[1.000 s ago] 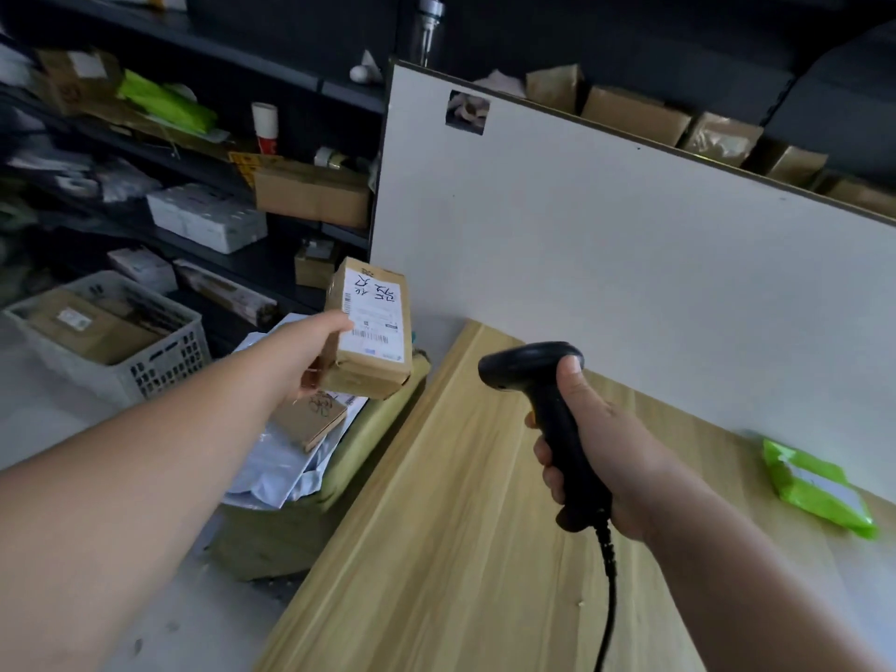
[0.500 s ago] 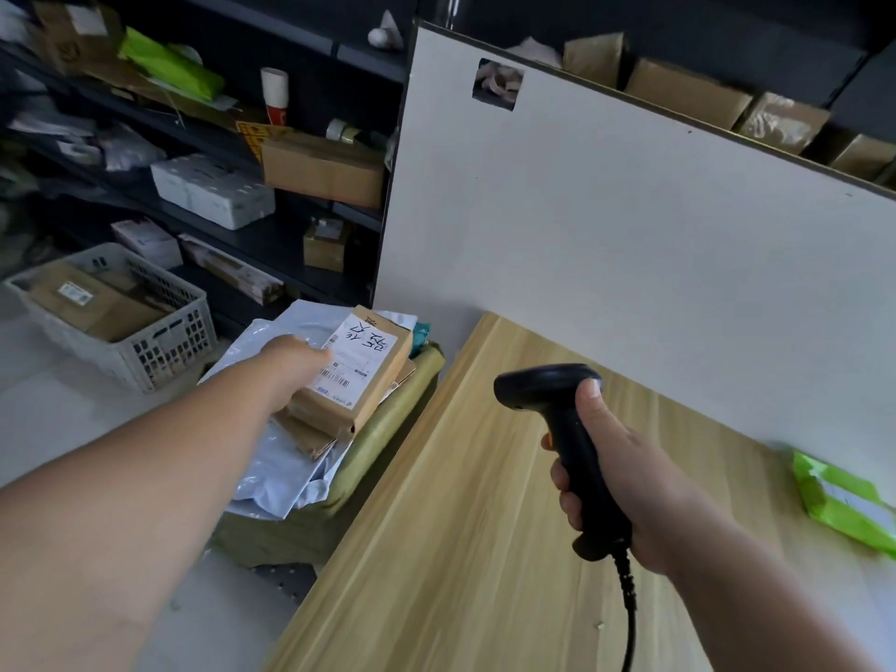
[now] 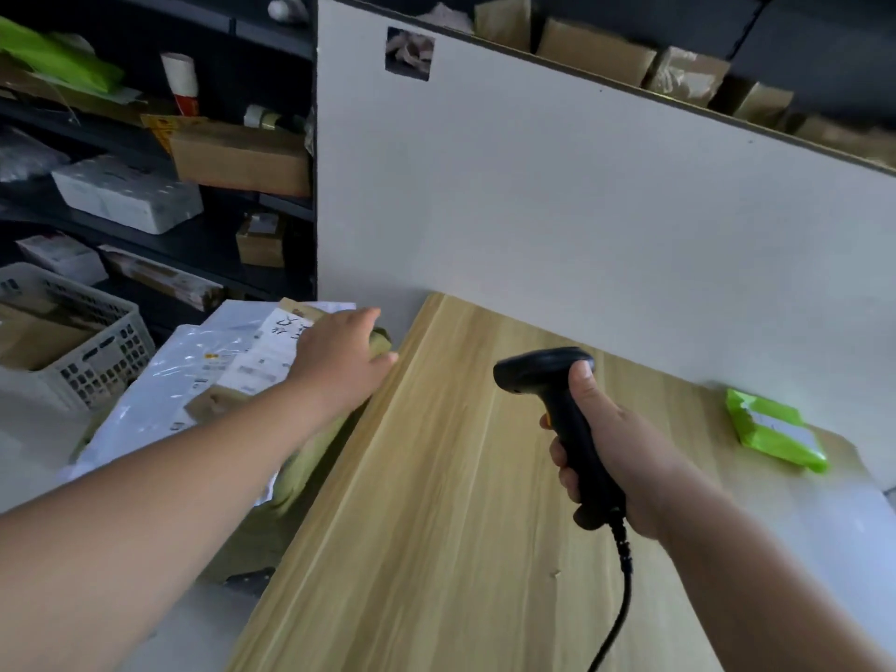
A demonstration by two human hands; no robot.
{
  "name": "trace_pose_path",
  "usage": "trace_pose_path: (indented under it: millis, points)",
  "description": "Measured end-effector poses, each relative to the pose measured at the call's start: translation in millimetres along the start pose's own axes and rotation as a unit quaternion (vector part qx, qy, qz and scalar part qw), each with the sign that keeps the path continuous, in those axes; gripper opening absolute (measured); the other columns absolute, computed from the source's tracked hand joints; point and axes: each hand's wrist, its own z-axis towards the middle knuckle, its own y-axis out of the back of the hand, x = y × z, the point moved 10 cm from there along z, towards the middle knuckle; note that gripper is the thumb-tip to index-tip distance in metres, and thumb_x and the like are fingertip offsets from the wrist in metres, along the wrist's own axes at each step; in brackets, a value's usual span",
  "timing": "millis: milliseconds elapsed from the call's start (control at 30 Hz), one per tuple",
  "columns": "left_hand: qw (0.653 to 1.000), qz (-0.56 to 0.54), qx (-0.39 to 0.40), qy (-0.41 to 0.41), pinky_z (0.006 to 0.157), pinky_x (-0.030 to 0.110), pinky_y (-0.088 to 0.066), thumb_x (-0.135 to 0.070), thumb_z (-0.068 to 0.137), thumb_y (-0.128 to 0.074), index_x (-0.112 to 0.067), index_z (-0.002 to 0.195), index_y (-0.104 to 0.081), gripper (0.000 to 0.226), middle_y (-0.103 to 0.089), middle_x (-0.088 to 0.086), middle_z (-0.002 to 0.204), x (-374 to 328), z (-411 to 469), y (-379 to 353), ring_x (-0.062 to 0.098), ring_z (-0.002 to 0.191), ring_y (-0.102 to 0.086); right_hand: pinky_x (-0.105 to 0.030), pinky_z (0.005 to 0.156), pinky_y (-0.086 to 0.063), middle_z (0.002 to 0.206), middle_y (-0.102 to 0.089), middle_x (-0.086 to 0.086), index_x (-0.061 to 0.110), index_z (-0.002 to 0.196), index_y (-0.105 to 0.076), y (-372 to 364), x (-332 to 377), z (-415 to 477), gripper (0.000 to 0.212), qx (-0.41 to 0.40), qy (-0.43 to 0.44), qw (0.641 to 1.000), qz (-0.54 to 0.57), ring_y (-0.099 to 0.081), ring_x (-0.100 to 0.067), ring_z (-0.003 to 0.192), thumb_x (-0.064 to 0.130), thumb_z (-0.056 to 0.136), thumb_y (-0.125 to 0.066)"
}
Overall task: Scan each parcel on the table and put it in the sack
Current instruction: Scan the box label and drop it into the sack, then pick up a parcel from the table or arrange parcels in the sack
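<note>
While your right hand (image 3: 625, 458) grips the scanner (image 3: 543, 373) over the table (image 3: 436, 502), your left hand (image 3: 339, 361), fingers straight, hovers over the box (image 3: 264, 356) in the sack (image 3: 312, 451).

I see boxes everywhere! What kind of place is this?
Probably a parcel sorting room: shelves stacked with cardboard boxes, a barcode scanner in the right hand, and labelled parcels piled in the sack beside the table.

The scanner (image 3: 557, 405) is black, the table (image 3: 436, 502) pale wood-grain, the parcel (image 3: 776, 429) bright green, the box (image 3: 262, 361) brown, white-labelled.
</note>
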Motion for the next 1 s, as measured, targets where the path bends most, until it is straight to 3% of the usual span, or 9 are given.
trace_pose_path:
  millis: [100,233,667,800,1000]
  points:
    - [0.993,0.029,0.050,-0.102,0.103,0.037,-0.035,-0.043,0.089,-0.056,-0.014,0.143,-0.039,0.064,-0.050,0.009,0.139,-74.5,-1.7,-36.9,0.028,0.127,-0.044,-0.028,0.043,-0.043,0.062,-0.062,-0.004,0.011,0.104,-0.066,49.7,-17.3,-8.4,0.082,-0.044,-0.007,0.999,0.026,-0.055,-0.020,0.046,0.085,0.077,-0.046]
    - [0.979,0.058,0.089,-0.174,0.107,0.036,-0.033,-0.047,0.089,-0.054,-0.016,0.144,-0.036,0.066,-0.046,0.008,0.143,-163.9,-5.9,-85.7,0.027,0.131,-0.041,-0.027,0.043,-0.042,0.059,-0.059,-0.004,0.008,0.103,-0.065,124.4,-47.8,-22.3,0.081,-0.098,-0.013,0.993,0.064,-0.052,-0.020,0.043,0.083,0.078,-0.045]
    - [0.945,0.096,0.172,-0.263,0.107,0.035,-0.033,-0.050,0.087,-0.056,-0.017,0.145,-0.033,0.070,-0.043,0.007,0.145,-415.8,-10.4,-266.9,0.026,0.132,-0.040,-0.028,0.043,-0.041,0.054,-0.059,-0.004,0.006,0.103,-0.061,412.0,-153.6,-25.1,0.076,-0.216,-0.054,0.973,0.064,-0.049,-0.021,0.040,0.078,0.086,-0.043]
    - [0.952,0.074,0.201,-0.221,0.108,0.037,-0.032,-0.051,0.088,-0.055,-0.017,0.147,-0.030,0.073,-0.040,0.010,0.147,-470.8,3.9,-323.1,0.028,0.133,-0.039,-0.031,0.044,-0.043,0.056,-0.060,-0.003,0.007,0.099,-0.063,486.2,-167.0,-4.7,0.077,-0.238,-0.049,0.968,0.064,-0.052,-0.022,0.042,0.079,0.083,-0.044]
    - [0.961,-0.065,0.269,-0.010,0.099,0.035,-0.038,-0.054,0.089,-0.052,-0.013,0.146,-0.030,0.074,-0.039,0.008,0.148,-506.2,35.6,-404.4,0.029,0.132,-0.042,-0.032,0.043,-0.046,0.055,-0.060,-0.003,0.010,0.092,-0.065,550.2,-189.7,43.5,0.073,-0.272,-0.033,0.951,0.145,-0.053,-0.020,0.041,0.079,0.084,-0.044]
